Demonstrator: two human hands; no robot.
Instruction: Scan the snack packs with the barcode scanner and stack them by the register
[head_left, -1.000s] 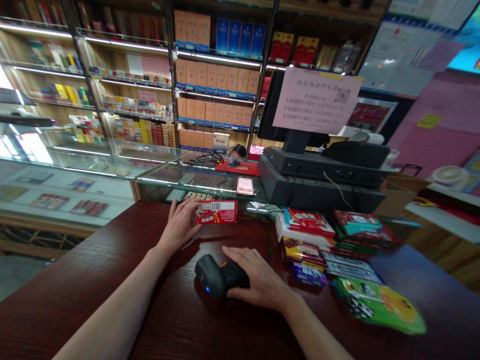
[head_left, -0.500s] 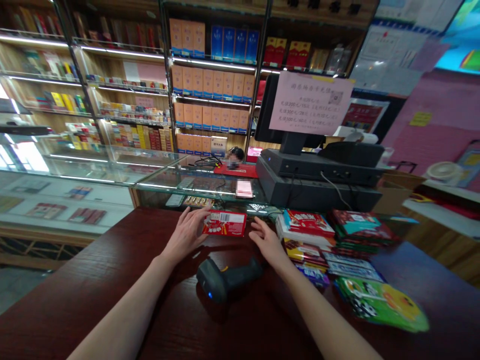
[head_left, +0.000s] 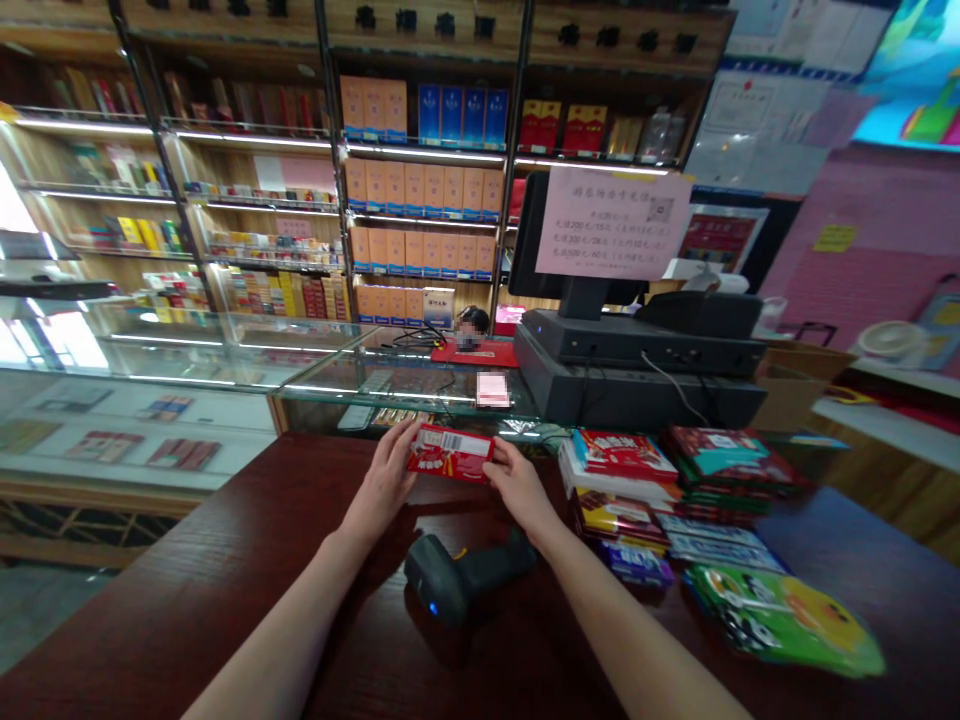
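A flat red snack box (head_left: 454,458), with a white barcode strip along its far edge, is gripped at both ends above the brown counter. My left hand (head_left: 388,465) is closed on its left end, fingers over the far corner. At the right end, my right hand (head_left: 520,483) pinches the edge between thumb and fingers. A dark handheld barcode scanner (head_left: 465,575) with a small blue light lies on the counter between my forearms, nearer to me than the box.
Stacked red snack boxes (head_left: 626,455), a purple pack (head_left: 637,563) and a green pouch (head_left: 784,615) lie on the right. Behind stand a glass display case (head_left: 405,380) and a cash register with a monitor (head_left: 637,365). Stocked shelves line the back wall.
My right hand has moved left from beside the box and taken hold of its right end. The box now looks slightly tilted. The whole view has shifted a little.
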